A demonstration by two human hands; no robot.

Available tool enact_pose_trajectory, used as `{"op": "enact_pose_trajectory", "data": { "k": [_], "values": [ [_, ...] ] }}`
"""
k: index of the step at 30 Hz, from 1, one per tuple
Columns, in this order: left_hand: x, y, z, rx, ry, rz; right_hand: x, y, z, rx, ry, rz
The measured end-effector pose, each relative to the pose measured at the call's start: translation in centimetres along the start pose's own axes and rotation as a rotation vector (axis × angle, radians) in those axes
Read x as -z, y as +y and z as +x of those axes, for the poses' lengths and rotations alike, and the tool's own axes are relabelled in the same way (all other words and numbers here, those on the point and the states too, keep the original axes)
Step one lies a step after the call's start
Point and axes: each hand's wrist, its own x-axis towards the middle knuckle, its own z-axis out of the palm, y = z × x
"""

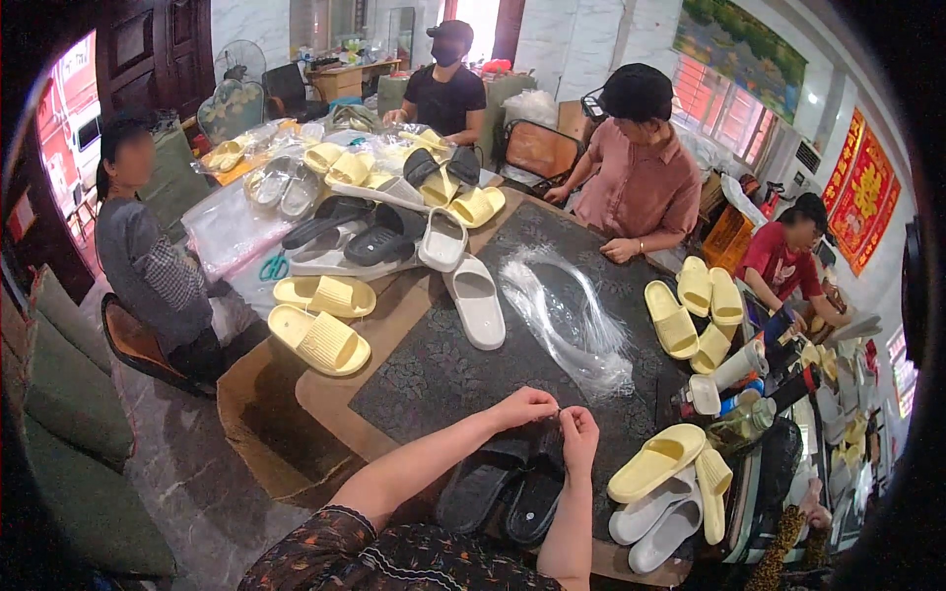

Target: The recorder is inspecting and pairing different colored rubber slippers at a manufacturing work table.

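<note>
Left hand (529,406) and right hand (579,433) pinch at the fingertips, close together; any held item is too small to identify and could slip. Black slippers (533,506) lie below, near the bench (424,369) edge; a knock could drop one. Loose clear strands (598,372) lie on its dark top. Four co-workers (636,187); pale marbled wall (572,44).

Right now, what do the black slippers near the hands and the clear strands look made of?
Black slippers: likely moulded foam or rubber, mostly matte; the footbeds look smooth with faint sheen. Clear strands: probably plastic, glossy and see-through, with bright highlights; exact kind unclear.
</note>
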Motion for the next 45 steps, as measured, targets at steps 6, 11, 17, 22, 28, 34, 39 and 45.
{"op": "enact_pose_trajectory", "data": {
  "k": [6, 11, 17, 22, 28, 34, 39, 45],
  "values": [
    [0.4, 0.4, -0.9, -0.048, 0.078, -0.01, -0.9, -0.4, 0.1, 0.02, -0.014, -0.115],
    [-0.5, 1.0, -0.4, -0.03, 0.04, 0.074, 0.4, 0.4, 0.1, 0.072, -0.022, -0.087],
    [-0.2, 0.5, -0.7, -0.086, 0.045, 0.007, 0.0, 0.4, 0.0, 0.057, -0.044, -0.101],
    [-0.2, 0.0, -0.2, -0.082, 0.036, -0.006, 0.2, 0.6, 0.2, 0.064, -0.056, -0.069],
    [-0.4, -0.2, 0.0, -0.079, 0.051, -0.032, 0.6, 1.2, 0.5, 0.088, -0.068, -0.068],
    [-0.2, -0.3, -0.1, -0.094, 0.045, 0.01, 0.1, 0.7, 0.3, 0.103, -0.068, -0.104],
    [-0.4, 0.5, -0.3, -0.013, 0.035, -0.007, 0.3, 0.8, 0.4, 0.096, -0.052, -0.116],
    [-0.2, -0.2, -0.1, -0.06, 0.046, 0.026, 0.1, 0.7, 0.4, 0.1, -0.072, -0.122]
  ]
}}
